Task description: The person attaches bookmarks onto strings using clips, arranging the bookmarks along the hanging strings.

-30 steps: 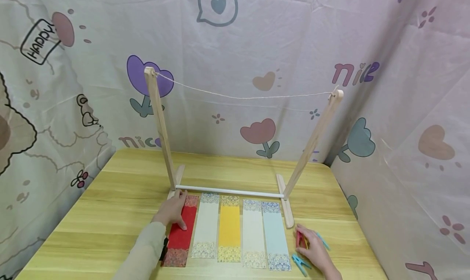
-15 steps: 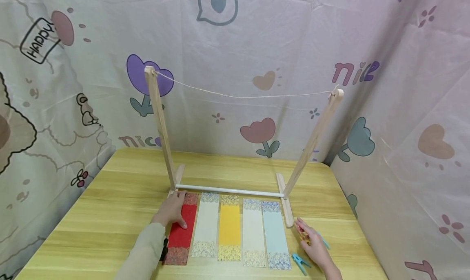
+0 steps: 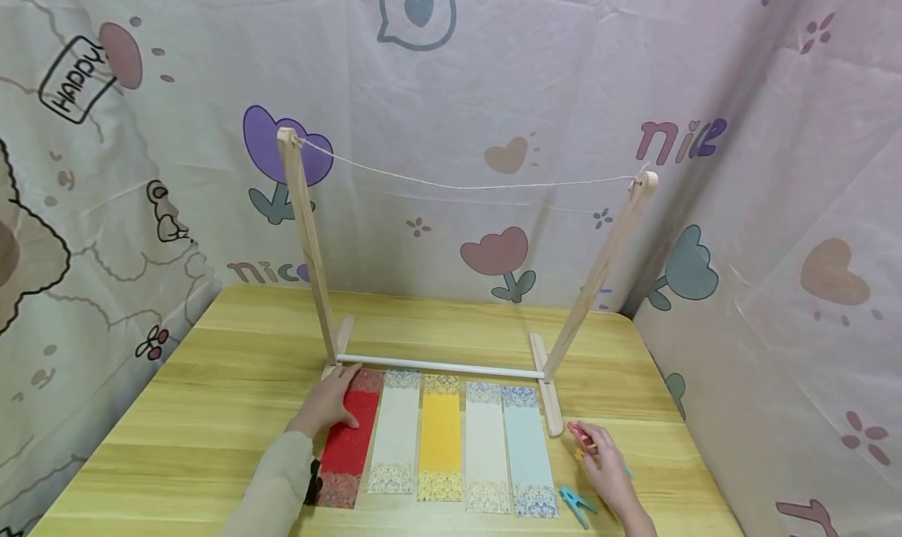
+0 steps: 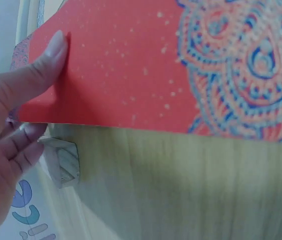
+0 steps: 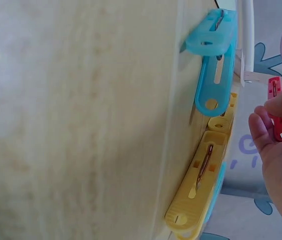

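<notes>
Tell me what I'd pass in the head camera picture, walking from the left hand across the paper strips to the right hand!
Left hand, red strip, white strip, yellow strip, another white strip, pale blue strip, right hand.

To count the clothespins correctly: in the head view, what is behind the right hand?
Parts of a blue clothespin and a yellow clothespin show past the right hand; the remainder is covered.

The right hand (image 3: 606, 466) has lifted the red clip (image 5: 280, 127).
</notes>
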A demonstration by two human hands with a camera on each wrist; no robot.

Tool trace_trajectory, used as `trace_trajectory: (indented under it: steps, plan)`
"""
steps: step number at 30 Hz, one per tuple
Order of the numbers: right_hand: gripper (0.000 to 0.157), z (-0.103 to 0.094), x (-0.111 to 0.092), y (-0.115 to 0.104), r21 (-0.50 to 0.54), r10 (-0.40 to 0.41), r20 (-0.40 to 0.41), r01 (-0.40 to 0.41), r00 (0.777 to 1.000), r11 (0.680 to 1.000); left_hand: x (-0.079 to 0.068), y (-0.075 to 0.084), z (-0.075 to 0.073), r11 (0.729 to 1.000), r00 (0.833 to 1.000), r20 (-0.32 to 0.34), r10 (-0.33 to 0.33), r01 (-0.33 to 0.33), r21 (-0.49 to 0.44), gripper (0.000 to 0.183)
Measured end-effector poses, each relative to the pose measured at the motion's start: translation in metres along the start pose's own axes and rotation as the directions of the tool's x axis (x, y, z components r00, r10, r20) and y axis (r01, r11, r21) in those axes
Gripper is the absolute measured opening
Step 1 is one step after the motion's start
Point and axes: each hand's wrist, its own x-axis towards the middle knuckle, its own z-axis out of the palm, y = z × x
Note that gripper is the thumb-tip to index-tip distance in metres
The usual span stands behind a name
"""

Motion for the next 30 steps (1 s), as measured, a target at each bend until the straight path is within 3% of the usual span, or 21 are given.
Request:
trace_trajectory:
  steps: [4, 9, 14, 20, 26, 30]
  plan:
    - [0.049, -0.0009, 0.0014, -0.0011, 0.022, 0.007, -0.019, -0.007, 1.000, 1.000, 0.0005, -0.0029, 0.0020, 0.990, 0.999, -0.033, -0.003, -0.001, -0.139, 0.097]
    - [0.045, -0.0013, 0.0019, -0.0027, 0.049, 0.020, -0.030, -0.019, 0.999, 0.999, 0.0002, -0.0038, 0.0031, 0.951, 0.997, -0.074, -0.020, -0.004, -0.308, 0.086]
    - [0.045, -0.0018, 0.0019, -0.0037, 0.030, 0.041, -0.036, -0.040, 0.999, 0.999, -0.0010, -0.0031, 0.0039, 0.920, 0.994, -0.105, -0.028, -0.016, -0.391, 0.068]
    - [0.040, -0.0014, 0.0035, -0.0038, 0.053, 0.055, -0.039, -0.053, 0.998, 0.997, -0.0025, -0.0038, 0.0040, 0.870, 0.992, -0.072, -0.099, 0.052, -0.490, 0.047]
    - [0.036, -0.0019, 0.0035, -0.0025, 0.067, 0.083, -0.031, -0.081, 0.996, 0.994, -0.0030, -0.0028, -0.0006, 0.792, 0.991, -0.030, -0.130, 0.086, -0.605, 0.042]
    - [0.034, -0.0043, 0.0052, -0.0035, 0.085, 0.116, -0.017, -0.114, 0.993, 0.990, -0.0024, 0.0013, -0.0039, 0.761, 0.984, -0.013, -0.175, 0.127, -0.636, 0.040]
